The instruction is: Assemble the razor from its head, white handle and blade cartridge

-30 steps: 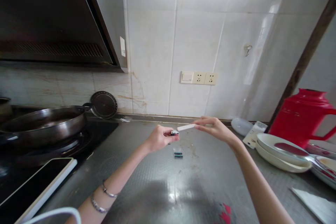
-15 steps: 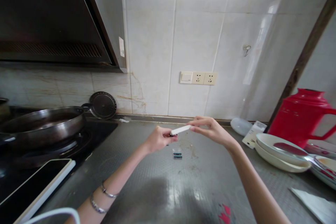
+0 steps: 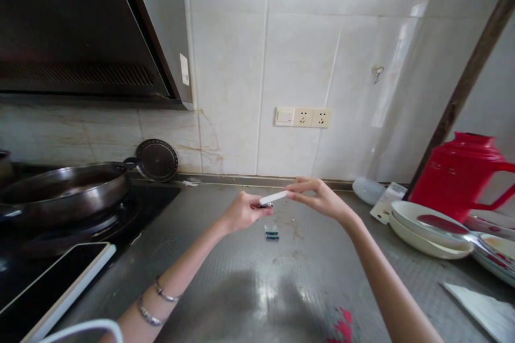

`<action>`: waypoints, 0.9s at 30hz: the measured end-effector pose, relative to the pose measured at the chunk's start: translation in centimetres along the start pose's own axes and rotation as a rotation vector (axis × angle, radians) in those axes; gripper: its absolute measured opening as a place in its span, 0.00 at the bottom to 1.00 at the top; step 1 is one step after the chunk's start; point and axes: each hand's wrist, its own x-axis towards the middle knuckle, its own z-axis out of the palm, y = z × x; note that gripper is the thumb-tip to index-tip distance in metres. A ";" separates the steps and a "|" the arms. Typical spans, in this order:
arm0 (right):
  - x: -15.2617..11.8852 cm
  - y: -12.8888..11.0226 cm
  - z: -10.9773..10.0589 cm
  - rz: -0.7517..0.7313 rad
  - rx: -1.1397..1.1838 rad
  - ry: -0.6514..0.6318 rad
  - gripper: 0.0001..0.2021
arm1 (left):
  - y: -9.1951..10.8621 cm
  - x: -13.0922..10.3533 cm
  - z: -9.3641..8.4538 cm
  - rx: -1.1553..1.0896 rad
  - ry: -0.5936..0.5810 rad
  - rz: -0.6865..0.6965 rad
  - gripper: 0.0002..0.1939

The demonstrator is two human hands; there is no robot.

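Both hands hold a slim white slab-like object (image 3: 273,198) above the counter, its edge toward me and its left end a little lower. My left hand (image 3: 243,213) pinches the left end, with the thumb below. Something small, dark and shiny shows under that end, too small to name. My right hand (image 3: 316,196) grips the right end between fingertips and thumb. The slab's broad faces are hidden at this angle. Below it on the counter lie two small dark cylinders (image 3: 272,235) that look like batteries, beside a bit of clear wrap (image 3: 271,228).
The grey metal counter (image 3: 225,289) meets a tiled wall. A steel pan (image 3: 68,190) sits on the stove at left, with a phone-like slab (image 3: 60,289) nearer. At right are stacked dishes (image 3: 428,230), a red jug (image 3: 458,177) and a white paper (image 3: 483,308).
Both hands keep their grips on the white object, which has barely moved. The view has shifted slightly, and more of the small shiny piece under its left end shows.
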 end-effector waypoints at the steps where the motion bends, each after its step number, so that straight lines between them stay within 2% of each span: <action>1: -0.1 0.3 -0.1 0.017 0.002 0.007 0.18 | 0.1 0.0 -0.1 -0.021 -0.001 -0.007 0.09; 6: -0.3 0.3 -0.4 0.068 0.014 0.075 0.18 | 0.3 0.1 -0.5 -0.072 0.007 -0.026 0.09; 9: 0.0 -0.5 0.1 0.013 0.013 0.039 0.17 | 0.2 0.1 -0.5 -0.034 0.006 -0.012 0.09; 12: 0.1 -0.3 0.3 0.013 0.037 0.003 0.18 | 0.1 0.1 -0.5 -0.034 0.004 -0.003 0.10; 16: 0.0 0.1 0.1 0.077 0.069 0.026 0.19 | -0.1 0.1 -0.4 -0.060 0.007 -0.026 0.09; 21: 0.2 -0.5 0.5 0.016 0.039 0.027 0.18 | 0.1 0.0 -0.1 -0.012 0.008 -0.022 0.08; 27: -0.3 0.8 -0.5 0.085 0.018 0.055 0.18 | 0.5 0.0 -0.6 -0.152 0.019 -0.061 0.08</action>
